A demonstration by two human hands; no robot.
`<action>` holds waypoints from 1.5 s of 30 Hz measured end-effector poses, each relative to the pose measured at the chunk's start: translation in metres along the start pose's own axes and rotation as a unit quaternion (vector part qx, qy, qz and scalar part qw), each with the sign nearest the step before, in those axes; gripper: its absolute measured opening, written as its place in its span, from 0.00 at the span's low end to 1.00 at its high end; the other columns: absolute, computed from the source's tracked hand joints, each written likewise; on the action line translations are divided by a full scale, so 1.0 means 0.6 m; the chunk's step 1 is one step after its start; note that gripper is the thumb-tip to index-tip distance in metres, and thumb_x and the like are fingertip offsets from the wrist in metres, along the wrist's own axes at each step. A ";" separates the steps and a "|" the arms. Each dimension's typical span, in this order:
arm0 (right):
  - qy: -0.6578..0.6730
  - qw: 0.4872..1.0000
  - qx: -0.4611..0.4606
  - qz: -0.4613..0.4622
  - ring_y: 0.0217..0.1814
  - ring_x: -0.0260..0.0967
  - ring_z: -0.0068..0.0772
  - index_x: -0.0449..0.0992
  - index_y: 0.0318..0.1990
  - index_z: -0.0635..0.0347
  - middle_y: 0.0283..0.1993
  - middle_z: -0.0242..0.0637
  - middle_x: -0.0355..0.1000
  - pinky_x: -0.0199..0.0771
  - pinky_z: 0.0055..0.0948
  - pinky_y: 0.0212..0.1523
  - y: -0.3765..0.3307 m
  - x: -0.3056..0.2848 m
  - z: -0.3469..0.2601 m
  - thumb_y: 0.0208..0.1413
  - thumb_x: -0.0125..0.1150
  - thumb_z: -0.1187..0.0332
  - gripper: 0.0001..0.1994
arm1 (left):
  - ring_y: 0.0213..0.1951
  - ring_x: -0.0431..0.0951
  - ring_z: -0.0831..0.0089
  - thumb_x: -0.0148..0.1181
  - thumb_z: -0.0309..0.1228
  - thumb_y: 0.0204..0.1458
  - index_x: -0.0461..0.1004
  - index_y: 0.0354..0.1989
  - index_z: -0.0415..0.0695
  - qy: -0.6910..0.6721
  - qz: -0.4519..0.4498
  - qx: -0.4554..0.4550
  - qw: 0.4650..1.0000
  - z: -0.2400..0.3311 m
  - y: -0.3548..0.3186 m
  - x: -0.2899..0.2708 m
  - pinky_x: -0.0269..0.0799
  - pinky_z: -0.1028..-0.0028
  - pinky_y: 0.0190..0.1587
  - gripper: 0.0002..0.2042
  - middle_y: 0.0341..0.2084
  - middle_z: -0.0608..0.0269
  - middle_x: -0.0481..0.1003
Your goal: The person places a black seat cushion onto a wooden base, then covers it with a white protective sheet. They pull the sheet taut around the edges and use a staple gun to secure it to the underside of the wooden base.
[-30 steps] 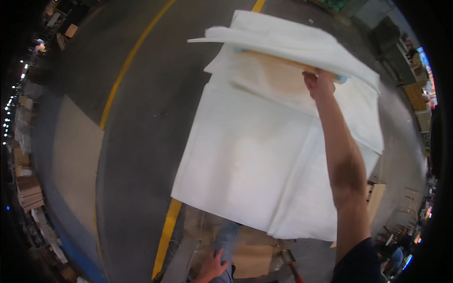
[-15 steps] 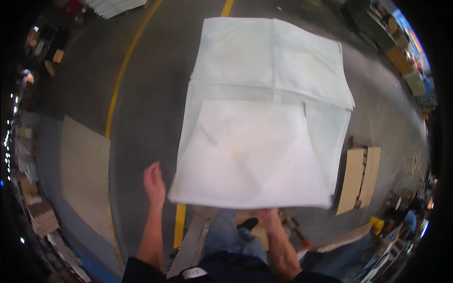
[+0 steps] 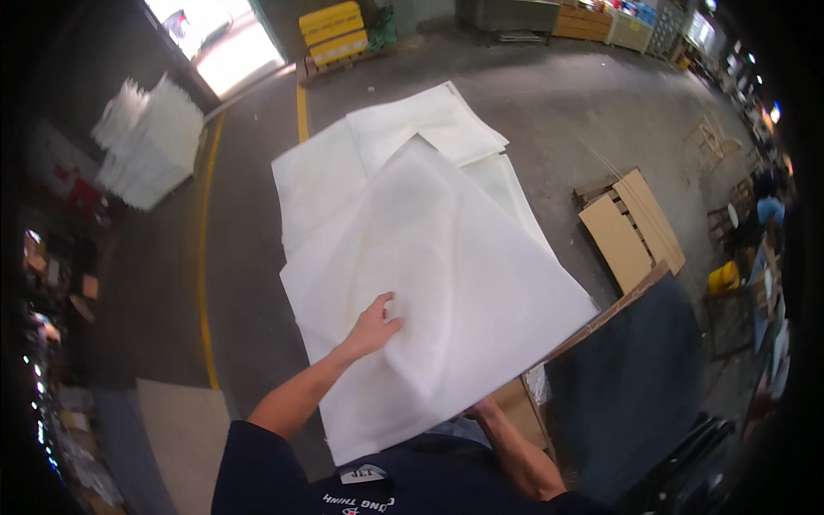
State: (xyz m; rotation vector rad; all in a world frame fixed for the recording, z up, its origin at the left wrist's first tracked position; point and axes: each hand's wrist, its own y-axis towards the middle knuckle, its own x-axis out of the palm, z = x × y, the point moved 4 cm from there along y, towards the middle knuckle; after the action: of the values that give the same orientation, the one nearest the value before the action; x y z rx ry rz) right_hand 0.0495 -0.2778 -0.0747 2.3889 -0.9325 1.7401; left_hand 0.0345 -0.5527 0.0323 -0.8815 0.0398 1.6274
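Observation:
A large, thin white sheet (image 3: 481, 275), slightly buckled, stretches in front of my body, turned so a corner points away from me. Over its left part is my left hand (image 3: 375, 326), thumb and fingers apart; whether the fingertips touch the sheet I cannot tell. My right hand (image 3: 482, 407) grips the sheet's near edge from below, its fingers mostly hidden under it. Beyond and partly beneath this sheet lie more white sheets (image 3: 395, 124), overlapping one another.
To the right, brown boards (image 3: 620, 245) lie on a pallet, beside a large dark panel (image 3: 631, 382) close to me. A white stack (image 3: 154, 142) stands far left, near a bright doorway (image 3: 232, 51). Yellow blocks (image 3: 333, 34) stand at the back. A yellow line (image 3: 204, 257) runs along the floor.
The top sheet has come nearer and turned, now covering my legs. My left hand has moved from beside it to over it. The view has tilted up and turned, showing the doorway.

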 end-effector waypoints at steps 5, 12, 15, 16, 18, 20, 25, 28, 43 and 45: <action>-0.039 0.997 -0.043 0.041 0.66 0.67 0.41 0.61 0.70 0.63 0.69 0.43 0.65 0.72 0.43 0.65 -0.111 0.030 -0.038 0.69 0.57 0.64 0.26 | 0.45 0.79 0.65 0.58 0.34 0.62 0.64 0.69 0.40 -0.147 -0.052 0.186 0.970 0.279 -0.075 0.102 0.74 0.68 0.51 0.27 0.47 0.47 0.79; 0.036 0.997 -0.064 -0.006 0.62 0.70 0.40 0.63 0.67 0.63 0.65 0.41 0.68 0.73 0.42 0.62 -0.165 0.017 -0.090 0.67 0.57 0.65 0.24 | 0.68 0.65 0.56 0.52 0.40 0.65 0.61 0.72 0.47 0.082 -0.144 0.463 0.871 0.572 -0.316 0.105 0.50 0.55 0.73 0.28 0.64 0.51 0.69; 0.036 0.996 -0.080 0.006 0.61 0.70 0.40 0.64 0.66 0.62 0.63 0.42 0.69 0.74 0.42 0.61 -0.232 -0.006 -0.122 0.66 0.57 0.65 0.24 | 0.74 0.53 0.50 0.46 0.40 0.68 0.55 0.75 0.50 0.071 -0.095 0.304 0.945 0.454 -0.272 0.091 0.43 0.51 0.75 0.28 0.72 0.47 0.56; 0.036 0.996 -0.083 0.008 0.60 0.71 0.40 0.64 0.66 0.62 0.63 0.42 0.69 0.74 0.42 0.61 -0.245 -0.008 -0.130 0.66 0.57 0.66 0.23 | 0.75 0.48 0.48 0.46 0.43 0.67 0.55 0.75 0.53 0.203 -0.039 0.220 0.953 0.386 -0.258 0.086 0.41 0.46 0.74 0.28 0.75 0.48 0.50; 0.039 0.995 -0.096 0.012 0.60 0.71 0.40 0.65 0.65 0.62 0.62 0.42 0.70 0.75 0.42 0.60 -0.253 -0.005 -0.151 0.66 0.57 0.66 0.23 | 0.76 0.40 0.43 0.47 0.48 0.66 0.54 0.76 0.58 0.397 0.053 0.119 0.909 0.291 -0.220 0.042 0.37 0.36 0.72 0.30 0.77 0.50 0.41; 0.038 0.992 -0.115 0.025 0.59 0.71 0.40 0.66 0.65 0.62 0.60 0.42 0.70 0.75 0.42 0.59 -0.264 -0.015 -0.172 0.65 0.58 0.66 0.23 | 0.76 0.35 0.38 0.47 0.54 0.65 0.52 0.76 0.63 0.513 0.120 0.084 0.846 0.248 -0.185 0.002 0.32 0.28 0.70 0.32 0.78 0.52 0.37; 0.034 0.986 -0.153 0.061 0.57 0.73 0.41 0.67 0.63 0.61 0.57 0.42 0.72 0.76 0.41 0.57 -0.282 -0.026 -0.216 0.63 0.58 0.67 0.22 | 0.77 0.40 0.41 0.54 0.46 0.60 0.56 0.75 0.65 0.613 0.239 0.100 0.746 0.323 -0.049 -0.132 0.39 0.28 0.70 0.32 0.78 0.55 0.40; 0.019 0.984 -0.160 0.077 0.56 0.73 0.41 0.68 0.62 0.61 0.56 0.42 0.73 0.77 0.41 0.55 -0.292 -0.017 -0.230 0.62 0.59 0.68 0.21 | 0.75 0.47 0.42 0.57 0.38 0.57 0.61 0.73 0.63 0.585 0.436 0.126 0.672 0.336 0.062 -0.275 0.47 0.34 0.70 0.32 0.77 0.54 0.45; -0.654 0.655 -0.379 0.016 0.46 0.77 0.51 0.68 0.64 0.53 0.45 0.46 0.78 0.81 0.43 0.46 -0.268 0.271 -0.609 0.54 0.58 0.73 0.27 | 0.78 0.36 0.50 0.36 0.44 0.71 0.49 0.77 0.46 -0.077 0.342 0.408 0.843 0.579 0.062 0.003 0.34 0.50 0.76 0.29 0.79 0.54 0.39; -0.730 0.599 -0.329 0.007 0.48 0.77 0.53 0.63 0.69 0.45 0.50 0.47 0.76 0.81 0.44 0.45 -0.297 0.398 -0.620 0.50 0.57 0.74 0.34 | 0.78 0.37 0.50 0.36 0.44 0.71 0.49 0.77 0.45 -0.207 0.341 0.429 0.811 0.594 0.003 -0.038 0.35 0.50 0.76 0.29 0.78 0.54 0.40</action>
State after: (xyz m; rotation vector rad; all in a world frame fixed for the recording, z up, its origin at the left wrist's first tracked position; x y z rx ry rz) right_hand -0.1358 -0.0995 0.3264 2.6371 -1.1805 -0.9948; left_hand -0.1503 -0.4001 0.2972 0.2523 0.8059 2.1247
